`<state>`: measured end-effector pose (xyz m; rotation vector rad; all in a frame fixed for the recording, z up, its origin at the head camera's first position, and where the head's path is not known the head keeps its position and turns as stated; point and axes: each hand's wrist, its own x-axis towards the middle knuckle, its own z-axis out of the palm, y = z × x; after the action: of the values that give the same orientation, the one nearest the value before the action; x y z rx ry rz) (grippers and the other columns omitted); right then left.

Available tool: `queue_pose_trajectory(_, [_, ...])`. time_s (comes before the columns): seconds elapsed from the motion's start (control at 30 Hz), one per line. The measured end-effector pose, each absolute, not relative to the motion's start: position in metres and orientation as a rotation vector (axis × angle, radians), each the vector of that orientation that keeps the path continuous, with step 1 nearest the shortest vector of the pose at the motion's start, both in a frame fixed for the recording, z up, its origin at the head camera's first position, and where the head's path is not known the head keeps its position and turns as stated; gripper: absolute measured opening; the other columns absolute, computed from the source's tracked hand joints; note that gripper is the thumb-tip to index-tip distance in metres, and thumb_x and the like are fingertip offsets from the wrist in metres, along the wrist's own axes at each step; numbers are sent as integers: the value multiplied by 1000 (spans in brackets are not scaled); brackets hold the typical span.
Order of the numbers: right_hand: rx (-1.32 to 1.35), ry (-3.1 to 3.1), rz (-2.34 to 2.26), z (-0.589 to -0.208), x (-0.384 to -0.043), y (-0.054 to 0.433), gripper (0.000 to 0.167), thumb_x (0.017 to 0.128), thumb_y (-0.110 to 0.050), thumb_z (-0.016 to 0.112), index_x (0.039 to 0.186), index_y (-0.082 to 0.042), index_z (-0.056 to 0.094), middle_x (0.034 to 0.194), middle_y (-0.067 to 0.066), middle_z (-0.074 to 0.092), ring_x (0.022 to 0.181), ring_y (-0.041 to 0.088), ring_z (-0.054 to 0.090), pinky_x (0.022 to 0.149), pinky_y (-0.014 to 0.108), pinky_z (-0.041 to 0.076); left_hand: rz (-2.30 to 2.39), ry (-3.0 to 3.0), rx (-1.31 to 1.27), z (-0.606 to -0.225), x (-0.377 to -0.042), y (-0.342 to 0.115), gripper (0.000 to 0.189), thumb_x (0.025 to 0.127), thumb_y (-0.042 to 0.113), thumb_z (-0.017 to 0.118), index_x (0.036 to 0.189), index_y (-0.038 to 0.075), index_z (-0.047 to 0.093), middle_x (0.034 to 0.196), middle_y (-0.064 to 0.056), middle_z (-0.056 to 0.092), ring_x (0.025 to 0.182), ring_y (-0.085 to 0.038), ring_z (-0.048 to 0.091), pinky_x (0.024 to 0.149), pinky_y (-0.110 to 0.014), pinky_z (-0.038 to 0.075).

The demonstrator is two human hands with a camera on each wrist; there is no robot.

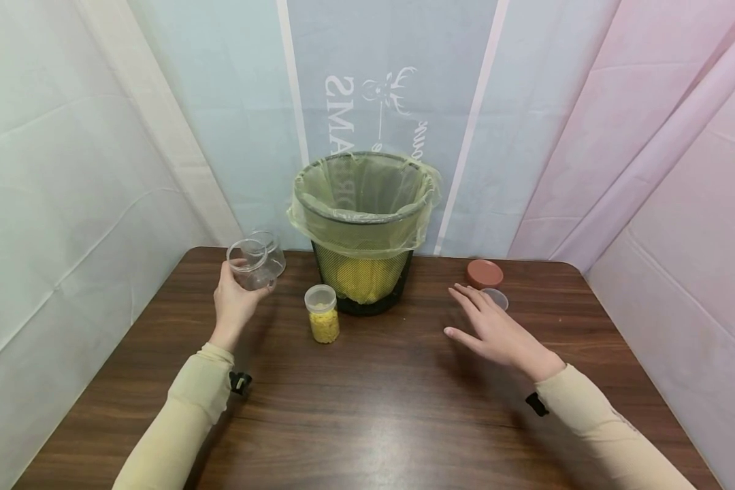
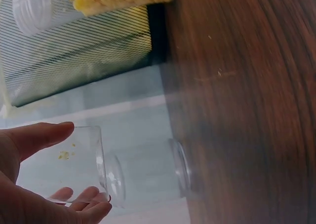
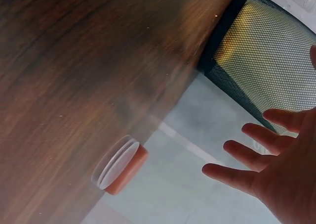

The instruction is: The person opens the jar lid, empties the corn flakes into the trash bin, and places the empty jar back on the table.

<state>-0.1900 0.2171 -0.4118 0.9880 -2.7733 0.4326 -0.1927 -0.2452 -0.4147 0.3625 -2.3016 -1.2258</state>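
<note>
My left hand (image 1: pixel 235 306) grips a clear jar (image 1: pixel 249 264) between thumb and curled fingers, tilted and raised above the table's far left. A few yellow crumbs cling inside that jar (image 2: pixel 81 159) in the left wrist view. Behind it stands a second clear jar (image 1: pixel 275 258). Fingers spread, my right hand (image 1: pixel 496 330) hovers over the table and holds nothing. Just beyond its fingers lie a reddish lid (image 1: pixel 485 272) and a clear lid (image 1: pixel 498 297), the clear one partly hidden by the hand. Between the hands stands a jar of yellow bits (image 1: pixel 324 325).
A black mesh bin (image 1: pixel 367 265) with a pale yellow liner stands at the table's back edge, yellow material showing in its lower part. The brown wooden table (image 1: pixel 367 408) meets a hanging curtain (image 1: pixel 392 68) behind. White cloth closes off both sides.
</note>
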Motion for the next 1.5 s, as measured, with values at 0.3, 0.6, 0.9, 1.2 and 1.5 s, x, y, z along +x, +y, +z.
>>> queue_pose_trajectory(0.3, [944, -2780, 435, -416, -189, 225, 74, 91, -47, 56, 146, -4, 32, 148, 19, 33, 135, 34, 33, 105, 52, 34, -1221, -2352, 439, -421, -202, -253, 70, 65, 11, 84, 123, 5, 45, 118, -21, 58, 113, -42, 51, 97, -51, 39])
queue_pose_trajectory(0.6, [942, -2792, 439, -418, -188, 232, 73, 92, -45, 57, 145, -1, 33, 147, 19, 34, 135, 35, 34, 106, 52, 33, -1151, -2442, 459, -424, -212, -263, 72, 63, 11, 85, 122, -3, 44, 117, -26, 56, 113, -44, 49, 99, -52, 37])
queue_pose_trajectory(0.9, [915, -2822, 443, -423, -189, 237, 73, 93, -45, 56, 145, -1, 32, 147, 21, 33, 133, 40, 34, 104, 55, 33, -1144, -2494, 520, -427, -219, -271, 74, 64, 11, 85, 124, -4, 45, 119, -27, 56, 115, -45, 48, 101, -52, 36])
queue_pose_trajectory(1.2, [860, -2866, 457, -425, -188, 242, 74, 93, -48, 54, 146, -3, 30, 148, 21, 31, 135, 42, 30, 105, 57, 31, -1166, -2550, 530, -434, -221, -275, 69, 67, 10, 82, 125, -1, 46, 120, -24, 56, 113, -44, 46, 100, -52, 36])
queue_pose_trajectory(1.5, [804, -2875, 491, -427, -184, 249, 75, 92, -46, 57, 146, -1, 31, 149, 22, 30, 134, 44, 30, 103, 58, 32, -1162, -2597, 544, -438, -225, -276, 68, 66, 10, 82, 123, -2, 47, 120, -25, 56, 114, -45, 46, 100, -53, 37])
